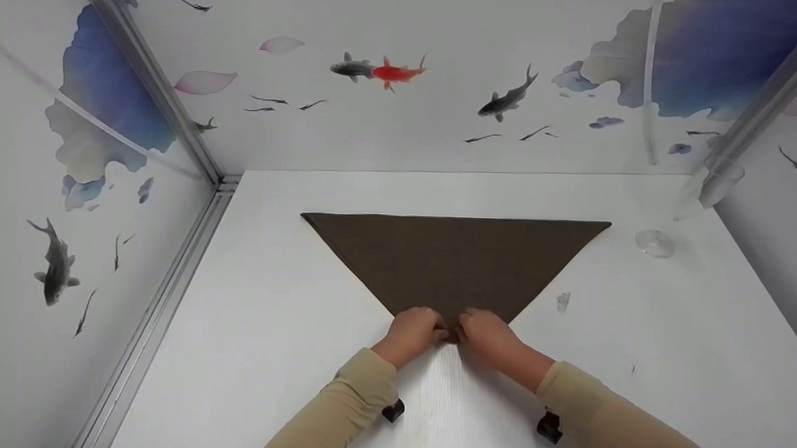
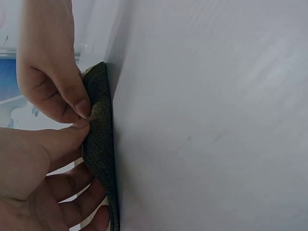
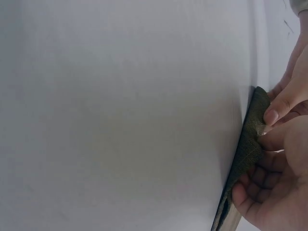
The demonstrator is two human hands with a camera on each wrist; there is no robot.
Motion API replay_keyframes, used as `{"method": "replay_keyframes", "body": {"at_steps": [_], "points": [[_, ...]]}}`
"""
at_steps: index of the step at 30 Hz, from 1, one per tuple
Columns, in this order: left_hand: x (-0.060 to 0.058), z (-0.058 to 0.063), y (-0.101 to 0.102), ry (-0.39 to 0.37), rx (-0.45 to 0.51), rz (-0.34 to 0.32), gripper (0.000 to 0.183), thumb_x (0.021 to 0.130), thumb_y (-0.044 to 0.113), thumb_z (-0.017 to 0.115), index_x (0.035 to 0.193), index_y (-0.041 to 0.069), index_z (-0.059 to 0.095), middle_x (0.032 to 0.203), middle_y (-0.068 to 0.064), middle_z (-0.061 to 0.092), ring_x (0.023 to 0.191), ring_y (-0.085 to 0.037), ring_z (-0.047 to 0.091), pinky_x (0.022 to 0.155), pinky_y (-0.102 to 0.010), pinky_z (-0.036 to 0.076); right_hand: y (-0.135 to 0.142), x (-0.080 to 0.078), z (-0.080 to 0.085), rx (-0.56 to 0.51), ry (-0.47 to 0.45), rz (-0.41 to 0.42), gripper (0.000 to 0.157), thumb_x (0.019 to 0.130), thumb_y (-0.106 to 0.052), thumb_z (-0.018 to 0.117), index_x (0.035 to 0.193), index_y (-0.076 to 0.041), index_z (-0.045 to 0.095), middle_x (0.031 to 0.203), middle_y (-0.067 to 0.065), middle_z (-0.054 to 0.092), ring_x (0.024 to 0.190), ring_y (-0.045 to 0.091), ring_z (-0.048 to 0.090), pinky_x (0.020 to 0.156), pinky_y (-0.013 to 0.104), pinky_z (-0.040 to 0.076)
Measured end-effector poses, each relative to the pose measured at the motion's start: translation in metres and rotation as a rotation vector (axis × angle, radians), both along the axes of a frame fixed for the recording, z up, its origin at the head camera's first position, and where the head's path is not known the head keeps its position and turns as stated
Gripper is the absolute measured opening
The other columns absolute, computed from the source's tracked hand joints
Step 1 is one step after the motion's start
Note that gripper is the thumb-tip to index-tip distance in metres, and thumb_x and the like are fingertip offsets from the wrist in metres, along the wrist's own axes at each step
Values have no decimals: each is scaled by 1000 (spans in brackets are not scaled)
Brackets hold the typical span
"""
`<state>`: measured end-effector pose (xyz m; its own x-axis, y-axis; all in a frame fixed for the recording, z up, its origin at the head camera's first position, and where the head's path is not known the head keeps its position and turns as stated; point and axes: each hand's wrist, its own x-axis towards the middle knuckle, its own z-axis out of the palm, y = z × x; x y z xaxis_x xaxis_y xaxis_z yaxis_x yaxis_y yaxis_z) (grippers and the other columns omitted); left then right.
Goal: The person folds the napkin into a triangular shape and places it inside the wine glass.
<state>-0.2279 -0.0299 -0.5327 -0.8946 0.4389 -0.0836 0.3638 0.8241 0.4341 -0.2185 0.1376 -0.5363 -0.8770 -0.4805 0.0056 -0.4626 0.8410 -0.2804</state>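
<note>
A dark brown cloth (image 1: 455, 259), folded into a triangle, lies flat on the white table, its long edge at the far side. Both hands meet at its near tip. My left hand (image 1: 416, 334) pinches the tip from the left, and my right hand (image 1: 491, 336) pinches it from the right, the thumbs almost touching. In the left wrist view, the cloth edge (image 2: 101, 144) is slightly raised and bent over under the thumbs. Some loose threads show on the cloth (image 3: 248, 149) between the thumbs in the right wrist view. The fingertips behind the cloth are partly hidden.
A clear round disc (image 1: 655, 243) lies on the table (image 1: 268, 345) at the right, with a small clear scrap (image 1: 563, 301) nearer the cloth. White walls (image 1: 402, 131) printed with fish, framed by metal rails (image 1: 149, 328), enclose the table on the left, back and right.
</note>
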Motion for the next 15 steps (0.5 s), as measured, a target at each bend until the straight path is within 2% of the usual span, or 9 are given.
{"method": "replay_keyframes", "body": {"at_steps": [7,11,15], "points": [[-5,2,0,-62,45,70,20,89,20,73,71,11,72,65,6,61,57,-8,46,55,-26,41,-3,-2,6,11,-78,-60,22,94,-6,61,73,-3,56,69,9,52,69,28,57,65,43,50],[-9,1,1,-85,68,141,30,85,20,77,60,12,63,55,7,53,52,-9,42,51,-27,38,-3,-4,9,33,-106,-77,22,95,-9,60,76,-1,57,72,11,54,71,30,60,65,45,51],[-13,0,3,-103,71,180,33,83,20,79,57,13,60,54,7,52,51,-9,45,51,-27,39,1,-8,10,18,-125,-111,23,94,-12,63,75,0,60,71,12,56,70,28,60,65,46,51]]}}
